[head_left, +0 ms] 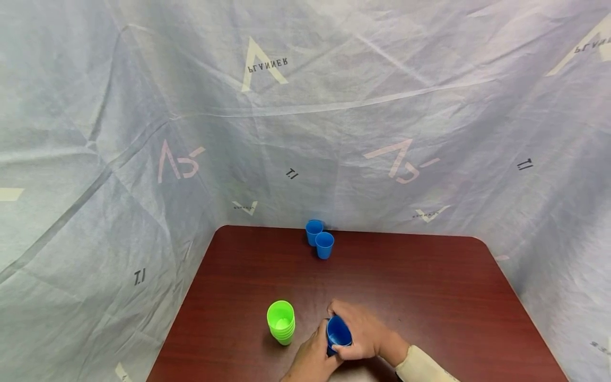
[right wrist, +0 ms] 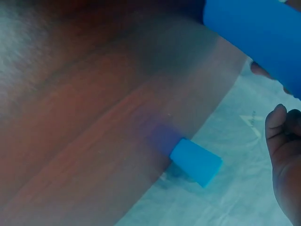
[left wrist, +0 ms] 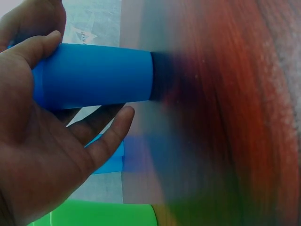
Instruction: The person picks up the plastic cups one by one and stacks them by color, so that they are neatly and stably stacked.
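Observation:
A blue plastic cup stands upright near the front of the table, between both hands. My left hand grips its side, with the thumb across the cup in the left wrist view and the other fingers beneath and behind it. From the other side my right hand holds the cup at its rim, thumb on the near edge. In the right wrist view the right hand shows only partly beside the cup. Whether another cup is nested inside cannot be told. Left of the hands stands a stack of green cups.
Two more blue cups stand close together at the table's far edge, one partly behind the other. The dark red wooden table is bounded by a grey printed sheet at the back and sides.

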`<state>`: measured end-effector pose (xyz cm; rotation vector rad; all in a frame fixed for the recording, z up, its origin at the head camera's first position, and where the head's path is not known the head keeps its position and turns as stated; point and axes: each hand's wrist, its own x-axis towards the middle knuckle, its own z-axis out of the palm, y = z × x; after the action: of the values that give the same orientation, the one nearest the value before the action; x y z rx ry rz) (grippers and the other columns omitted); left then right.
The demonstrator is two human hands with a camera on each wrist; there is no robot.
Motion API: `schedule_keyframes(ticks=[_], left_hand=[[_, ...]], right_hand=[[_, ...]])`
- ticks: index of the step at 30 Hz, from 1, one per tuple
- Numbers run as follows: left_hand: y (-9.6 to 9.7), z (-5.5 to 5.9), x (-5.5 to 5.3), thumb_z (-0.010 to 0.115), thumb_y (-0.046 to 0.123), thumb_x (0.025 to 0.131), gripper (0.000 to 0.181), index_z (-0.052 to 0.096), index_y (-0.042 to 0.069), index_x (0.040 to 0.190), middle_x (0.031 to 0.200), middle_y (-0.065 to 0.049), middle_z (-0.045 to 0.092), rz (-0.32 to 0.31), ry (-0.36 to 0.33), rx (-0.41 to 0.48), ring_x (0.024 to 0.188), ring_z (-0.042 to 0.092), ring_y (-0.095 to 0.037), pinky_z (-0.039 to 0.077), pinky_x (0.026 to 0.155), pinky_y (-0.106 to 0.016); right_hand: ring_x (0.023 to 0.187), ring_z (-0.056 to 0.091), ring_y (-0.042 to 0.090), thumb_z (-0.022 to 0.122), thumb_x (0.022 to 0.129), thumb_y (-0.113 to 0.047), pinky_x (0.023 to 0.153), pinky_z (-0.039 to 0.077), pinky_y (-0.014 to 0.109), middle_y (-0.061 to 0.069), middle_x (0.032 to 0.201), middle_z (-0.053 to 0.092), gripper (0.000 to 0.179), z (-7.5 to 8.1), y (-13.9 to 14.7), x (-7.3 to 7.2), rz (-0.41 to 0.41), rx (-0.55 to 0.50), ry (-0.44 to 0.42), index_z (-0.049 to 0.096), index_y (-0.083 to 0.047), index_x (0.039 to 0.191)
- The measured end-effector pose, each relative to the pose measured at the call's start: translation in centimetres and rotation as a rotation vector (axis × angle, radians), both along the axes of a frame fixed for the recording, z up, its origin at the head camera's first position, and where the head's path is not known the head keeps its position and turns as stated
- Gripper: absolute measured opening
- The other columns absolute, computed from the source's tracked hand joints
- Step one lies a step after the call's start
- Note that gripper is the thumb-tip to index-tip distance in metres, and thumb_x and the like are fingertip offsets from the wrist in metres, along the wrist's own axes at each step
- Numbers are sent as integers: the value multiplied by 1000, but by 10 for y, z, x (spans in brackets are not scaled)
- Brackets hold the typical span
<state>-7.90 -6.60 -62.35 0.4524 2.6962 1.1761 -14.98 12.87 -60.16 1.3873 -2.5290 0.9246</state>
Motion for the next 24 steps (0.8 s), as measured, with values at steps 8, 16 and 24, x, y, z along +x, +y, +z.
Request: schedule_keyframes(ticks=[8, 16, 24], left_hand=[[-1, -3, 0, 75, 46, 95, 64, 46, 12, 140, 119, -1, 67, -9, 13, -11, 97, 65, -8, 55, 78, -31], [0, 0, 1, 75, 45, 95, 59, 47, 13, 137, 115, -2, 69, 2, 39, -8, 91, 66, -7, 54, 74, -30], [-1, 0, 0, 80, 44, 90, 63, 48, 14, 135, 110, -1, 72, 27, 39, -20, 85, 65, -6, 53, 72, -29]], right_hand=[[85, 51, -4, 73, 76, -58, 74, 37, 4, -10, 98, 58, 56, -7, -1, 4, 3, 22, 23, 55, -21, 114], [85, 51, -5, 73, 77, -59, 74, 36, 3, -11, 99, 58, 57, -10, -1, 2, 3, 18, 47, 55, -20, 114], [85, 54, -1, 72, 84, -61, 75, 36, 1, -9, 100, 58, 54, -11, -1, 4, 17, 16, 59, 54, -22, 117]])
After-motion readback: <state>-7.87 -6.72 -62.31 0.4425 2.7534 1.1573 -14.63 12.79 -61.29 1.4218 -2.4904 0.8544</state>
